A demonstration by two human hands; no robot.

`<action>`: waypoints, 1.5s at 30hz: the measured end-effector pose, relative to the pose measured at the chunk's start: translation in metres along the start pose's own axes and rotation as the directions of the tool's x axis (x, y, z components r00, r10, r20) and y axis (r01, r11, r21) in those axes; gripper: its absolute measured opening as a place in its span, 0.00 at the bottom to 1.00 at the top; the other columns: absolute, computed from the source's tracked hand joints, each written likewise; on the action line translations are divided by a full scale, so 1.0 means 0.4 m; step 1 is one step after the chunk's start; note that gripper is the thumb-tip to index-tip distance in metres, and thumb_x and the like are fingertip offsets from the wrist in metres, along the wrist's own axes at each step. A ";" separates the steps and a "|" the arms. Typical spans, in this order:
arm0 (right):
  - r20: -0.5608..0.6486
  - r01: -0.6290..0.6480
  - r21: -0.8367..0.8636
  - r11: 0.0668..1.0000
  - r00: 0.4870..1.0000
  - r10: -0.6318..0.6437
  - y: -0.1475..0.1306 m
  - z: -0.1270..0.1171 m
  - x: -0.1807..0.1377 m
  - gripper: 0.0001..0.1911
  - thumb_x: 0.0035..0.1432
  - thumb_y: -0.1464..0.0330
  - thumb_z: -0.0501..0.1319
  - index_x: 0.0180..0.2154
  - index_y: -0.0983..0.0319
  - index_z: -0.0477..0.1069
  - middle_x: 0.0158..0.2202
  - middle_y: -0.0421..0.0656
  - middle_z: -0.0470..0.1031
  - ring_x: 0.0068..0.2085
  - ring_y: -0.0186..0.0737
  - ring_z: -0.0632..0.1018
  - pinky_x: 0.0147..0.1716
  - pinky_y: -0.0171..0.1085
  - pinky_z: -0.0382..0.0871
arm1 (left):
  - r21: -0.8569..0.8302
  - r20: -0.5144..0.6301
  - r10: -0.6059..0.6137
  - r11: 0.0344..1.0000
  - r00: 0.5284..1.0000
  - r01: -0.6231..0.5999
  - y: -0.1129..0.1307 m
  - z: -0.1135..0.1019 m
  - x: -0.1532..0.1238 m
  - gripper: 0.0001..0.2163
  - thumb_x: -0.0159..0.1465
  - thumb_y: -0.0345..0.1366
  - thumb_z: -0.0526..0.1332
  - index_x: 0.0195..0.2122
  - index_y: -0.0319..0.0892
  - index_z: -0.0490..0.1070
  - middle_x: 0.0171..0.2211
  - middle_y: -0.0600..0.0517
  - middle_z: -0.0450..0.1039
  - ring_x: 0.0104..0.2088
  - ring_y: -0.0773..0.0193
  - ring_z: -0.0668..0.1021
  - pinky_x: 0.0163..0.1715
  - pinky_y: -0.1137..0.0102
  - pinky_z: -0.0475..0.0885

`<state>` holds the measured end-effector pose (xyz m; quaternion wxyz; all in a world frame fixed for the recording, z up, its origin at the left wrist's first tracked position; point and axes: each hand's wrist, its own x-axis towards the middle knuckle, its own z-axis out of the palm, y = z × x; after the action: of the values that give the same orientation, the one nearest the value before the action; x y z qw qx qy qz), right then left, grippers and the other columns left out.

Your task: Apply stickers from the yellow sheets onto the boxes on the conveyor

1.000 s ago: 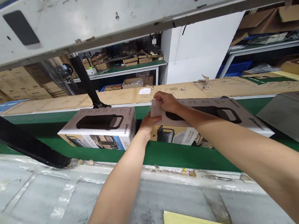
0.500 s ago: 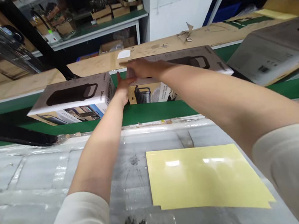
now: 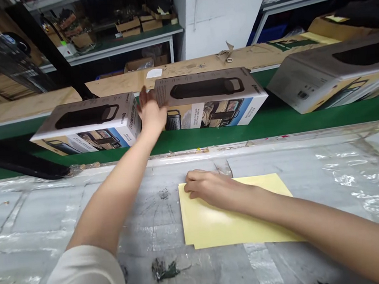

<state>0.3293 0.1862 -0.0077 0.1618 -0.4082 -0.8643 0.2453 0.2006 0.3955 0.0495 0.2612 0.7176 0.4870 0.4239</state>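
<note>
My left hand (image 3: 150,112) reaches out over the green belt (image 3: 209,135), fingers spread, at the left end of the middle printed carton (image 3: 210,97) and just right of the left carton (image 3: 88,125). It holds nothing. My right hand (image 3: 209,187) rests on the near bench, fingers curled down on the top left corner of a yellow sheet (image 3: 231,214). A third carton (image 3: 335,77) lies on the belt at the right.
The near bench (image 3: 48,220) is wrapped in clear plastic film. A black slanted bar (image 3: 15,160) crosses the left edge. Behind the belt runs a cardboard-covered ledge (image 3: 118,81), then shelves with small boxes and a white pillar (image 3: 219,8).
My right hand has come back from the middle carton to the yellow sheet on the bench. My left hand stays by the carton's left end, fingers now spread. The cartons sit further right.
</note>
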 end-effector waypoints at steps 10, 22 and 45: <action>-0.020 0.023 0.062 0.998 1.000 -0.021 0.024 0.019 0.000 0.09 0.66 0.79 0.59 0.38 0.62 0.77 0.36 0.43 0.72 0.36 0.39 0.75 0.34 0.35 0.64 | 0.130 0.609 -0.092 0.991 0.788 0.014 -0.046 -0.125 -0.525 0.29 0.59 0.34 0.72 0.60 0.47 0.62 0.68 0.42 0.59 0.72 0.47 0.56 0.71 0.45 0.46; -0.023 0.032 0.065 0.997 0.999 -0.031 0.020 0.021 -0.028 0.15 0.73 0.71 0.53 0.37 0.61 0.76 0.37 0.44 0.69 0.40 0.43 0.72 0.36 0.37 0.65 | 0.150 0.608 -0.069 0.988 0.791 -0.029 -0.065 -0.111 -0.546 0.30 0.59 0.33 0.73 0.58 0.47 0.60 0.72 0.40 0.52 0.74 0.49 0.50 0.71 0.42 0.38; -0.237 -0.162 0.674 0.720 0.877 0.419 0.196 -0.396 0.007 0.17 0.50 0.59 0.71 0.37 0.61 0.72 0.30 0.41 0.75 0.33 0.40 0.75 0.33 0.39 0.69 | 0.427 0.393 0.257 0.799 0.883 -0.423 0.112 0.065 0.214 0.09 0.72 0.33 0.55 0.51 0.42 0.68 0.60 0.43 0.69 0.62 0.56 0.69 0.60 0.64 0.65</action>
<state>0.4527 0.2772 0.0800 0.4098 -0.5008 -0.6056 0.4631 0.2586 0.4578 0.1022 0.0587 0.8949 0.3931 0.2028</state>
